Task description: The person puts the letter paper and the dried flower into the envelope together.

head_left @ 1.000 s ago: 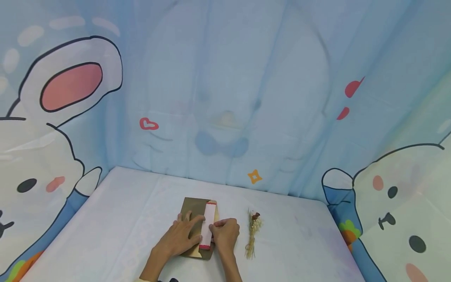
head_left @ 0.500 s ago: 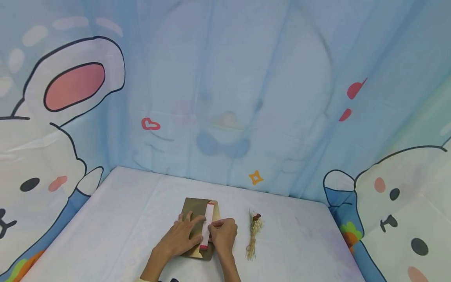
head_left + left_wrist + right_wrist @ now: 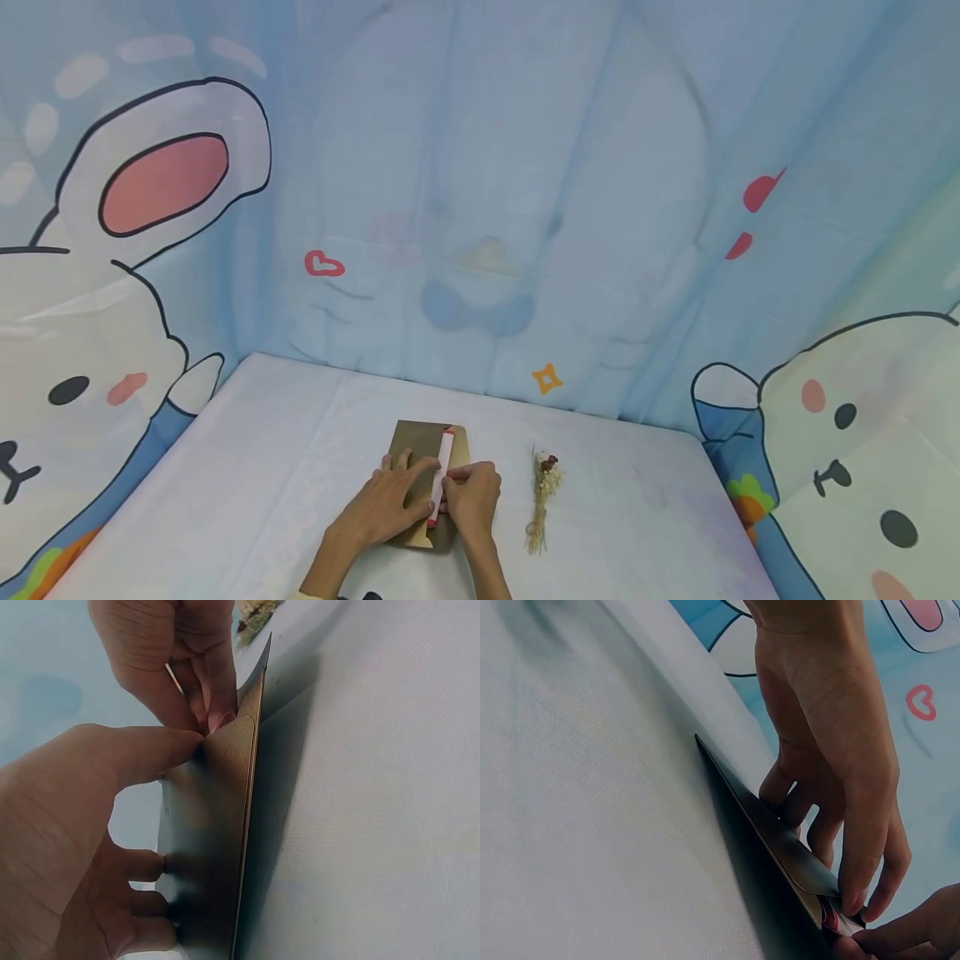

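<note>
A brown-gold envelope [image 3: 417,439] lies on the white table in the head view. Out of its right side shows a narrow strip of a white-pink card [image 3: 445,452] with red ends. My left hand [image 3: 387,502] rests on the envelope with spread fingers, the thumb and index tips beside the card. At the card's right edge, my right hand [image 3: 474,498] pinches it between thumb and fingers. The left wrist view shows the envelope [image 3: 214,832] edge-on, the card mostly hidden. In the right wrist view, the card [image 3: 845,924] lies at the envelope's open edge.
To the right of the envelope lies a small bunch of dried flowers [image 3: 543,492] tied near its stems. A white cloth covers the table [image 3: 637,500]. Blue printed curtains [image 3: 480,167] with cartoon animals stand behind and on both sides.
The visible strip of card has become narrower as it slid leftward into the envelope. My right hand has moved slightly left with it; my left hand stays on the envelope.
</note>
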The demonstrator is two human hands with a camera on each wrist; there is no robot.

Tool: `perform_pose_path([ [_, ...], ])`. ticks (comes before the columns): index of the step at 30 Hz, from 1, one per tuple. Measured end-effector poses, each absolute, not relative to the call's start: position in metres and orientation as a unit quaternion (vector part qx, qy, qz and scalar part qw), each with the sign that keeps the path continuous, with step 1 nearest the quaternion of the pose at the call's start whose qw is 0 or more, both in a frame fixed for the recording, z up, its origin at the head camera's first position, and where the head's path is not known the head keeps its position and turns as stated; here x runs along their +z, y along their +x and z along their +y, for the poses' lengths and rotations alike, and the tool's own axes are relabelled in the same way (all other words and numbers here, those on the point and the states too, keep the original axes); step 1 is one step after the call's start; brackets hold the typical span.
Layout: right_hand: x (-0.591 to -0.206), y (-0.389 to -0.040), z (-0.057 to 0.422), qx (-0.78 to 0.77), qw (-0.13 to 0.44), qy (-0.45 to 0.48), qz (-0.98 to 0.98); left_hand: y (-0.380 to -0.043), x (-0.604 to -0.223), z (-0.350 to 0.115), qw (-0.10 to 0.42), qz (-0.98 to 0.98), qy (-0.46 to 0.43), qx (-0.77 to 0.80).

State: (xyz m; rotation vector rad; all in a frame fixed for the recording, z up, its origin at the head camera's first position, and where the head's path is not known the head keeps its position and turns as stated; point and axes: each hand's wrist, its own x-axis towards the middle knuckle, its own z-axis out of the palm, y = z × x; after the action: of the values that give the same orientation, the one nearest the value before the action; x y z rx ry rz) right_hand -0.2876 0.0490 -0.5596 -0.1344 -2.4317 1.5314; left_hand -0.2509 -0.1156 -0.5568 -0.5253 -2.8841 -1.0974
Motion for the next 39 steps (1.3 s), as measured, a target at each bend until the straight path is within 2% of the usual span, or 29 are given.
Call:
perform_pose_path([
  [15, -0.554, -0.286, 0.041, 0.519, 0.129, -0.030, -0.844, -0.251, -0.554, -0.117, 0.004, -0.921, -0.171, -0.351],
  [23, -0.586, -0.303, 0.043, 0.494, 0.195, 0.034, -0.847, -0.253, -0.556, -0.117, 0.004, -0.922, -0.169, -0.350],
  [28, -0.601, -0.311, 0.042, 0.463, 0.222, 0.042, -0.857, -0.253, -0.556, -0.116, 0.001, -0.922, -0.165, -0.351],
  [34, -0.593, -0.307, 0.041, 0.468, 0.214, 0.047, -0.856, -0.254, -0.557, -0.116, 0.006, -0.923, -0.169, -0.347],
  [39, -0.595, -0.310, 0.041, 0.473, 0.173, 0.027, -0.863, -0.254, -0.558, -0.117, 0.008, -0.922, -0.172, -0.348],
])
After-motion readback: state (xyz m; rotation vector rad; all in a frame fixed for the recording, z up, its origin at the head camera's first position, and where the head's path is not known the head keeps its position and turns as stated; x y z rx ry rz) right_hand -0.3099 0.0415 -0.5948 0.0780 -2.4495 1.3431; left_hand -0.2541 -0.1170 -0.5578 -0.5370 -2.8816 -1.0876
